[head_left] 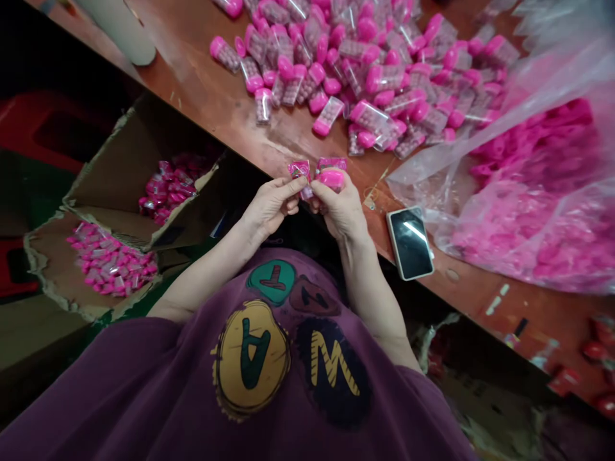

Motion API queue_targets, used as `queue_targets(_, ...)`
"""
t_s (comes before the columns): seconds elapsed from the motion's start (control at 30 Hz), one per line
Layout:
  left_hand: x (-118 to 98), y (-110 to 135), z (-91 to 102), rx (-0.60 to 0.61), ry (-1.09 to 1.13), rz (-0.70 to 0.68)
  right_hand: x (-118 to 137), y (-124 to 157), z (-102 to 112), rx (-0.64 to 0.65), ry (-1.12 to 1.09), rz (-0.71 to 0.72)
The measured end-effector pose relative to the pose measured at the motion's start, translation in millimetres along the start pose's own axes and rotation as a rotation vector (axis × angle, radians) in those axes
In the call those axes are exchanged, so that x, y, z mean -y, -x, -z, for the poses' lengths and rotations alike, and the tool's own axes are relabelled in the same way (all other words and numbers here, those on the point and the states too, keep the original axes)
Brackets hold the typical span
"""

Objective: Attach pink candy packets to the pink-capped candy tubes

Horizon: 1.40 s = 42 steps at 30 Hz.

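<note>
My left hand (270,203) and my right hand (340,206) meet at the near edge of the brown table (230,115). Between them I hold small clear tubes with pink caps. The left hand's thumb and forefinger pinch one pink-wrapped tube (300,171). My right hand is closed round another tube whose pink cap (331,177) points up, with a further pink piece (330,164) just behind it. A big heap of the same pink-capped tubes (365,70) lies on the table beyond my hands.
A clear plastic bag of pink caps (533,192) fills the table's right side. A phone (410,243) lies face up by my right wrist. To my left, below the table, an open cardboard box (115,211) holds more pink tubes. Red items (600,358) sit at the far right edge.
</note>
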<state>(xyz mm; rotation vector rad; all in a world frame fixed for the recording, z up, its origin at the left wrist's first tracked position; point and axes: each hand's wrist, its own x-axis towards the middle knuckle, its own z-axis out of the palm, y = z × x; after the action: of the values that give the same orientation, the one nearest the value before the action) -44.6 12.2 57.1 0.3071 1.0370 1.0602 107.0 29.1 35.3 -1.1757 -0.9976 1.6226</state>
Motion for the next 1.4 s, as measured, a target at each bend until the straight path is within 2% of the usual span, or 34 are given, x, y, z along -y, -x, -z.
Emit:
queue_targets(0.1, 13.0, 2.4, -10.3, 0.032, -0.159, 0.092, -6.4, 20.8, 19.5, -0.115, 0.047, 0.069)
queue_targets(0.23, 26.9, -1.0, -18.0, 0.04, -0.296, 0.074, -10.8, 34.1, 46.8, -0.138, 0.166, 0.075)
queue_targets(0.4, 33.8, -1.5, -27.9, 0.004, -0.263, 0.074, -16.2, 53.2, 63.6, -0.237, -0.041, 0.035)
queue_targets(0.57, 42.5, 3.2, -30.6, -0.027, -0.21, 0.154, -27.1, 87.1, 56.8, -0.219, -0.194, 0.018)
queue_targets(0.67, 51.5, 4.6, -32.2, -0.034, -0.176, 0.195, -39.2, 96.8, 48.8, -0.285, -0.176, 0.066)
queue_targets(0.77, 57.2, 5.7, -35.9, -0.064, -0.167, 0.24, -50.5, 98.4, 44.1, -0.332, -0.12, 0.088)
queue_targets(0.87, 58.7, 6.6, -39.1, -0.065, -0.175, 0.25, -57.5, 99.7, 43.2, -0.298, -0.099, 0.085)
queue_targets(1.03, 59.1, 4.9, -38.5, -0.065, -0.23, 0.2, -61.2, 104.4, 45.6, -0.212, -0.067, 0.059)
queue_targets(1.2, 55.3, 2.5, -34.7, -0.091, -0.346, 0.132, -61.9, 100.7, 47.5, -0.238, -0.01, 0.106)
queue_targets(1.4, 50.0, 2.4, -32.0, -0.096, -0.407, 0.153, -63.2, 100.7, 44.5, -0.205, -0.016, 0.066)
